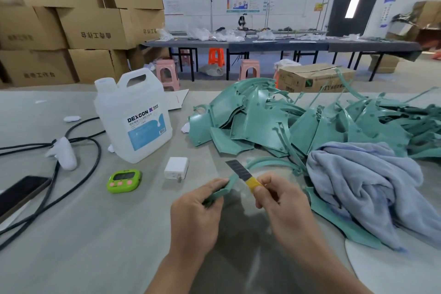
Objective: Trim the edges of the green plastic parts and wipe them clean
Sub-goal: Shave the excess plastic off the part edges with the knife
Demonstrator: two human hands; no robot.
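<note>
one dexcon jug (133, 117) stands behind; left hand (195, 210) pinches a green strip (265, 163), right hand (284, 207) grips a knife (238, 169).

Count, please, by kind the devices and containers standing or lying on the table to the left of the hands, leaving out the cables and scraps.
Clear jug: 1
Green timer: 1
White charger: 1
Black phone: 1
White controller: 1
Total: 5

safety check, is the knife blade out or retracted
Out: the knife's dark segmented blade sticks well past its yellow handle, gripped by the right hand.
</note>
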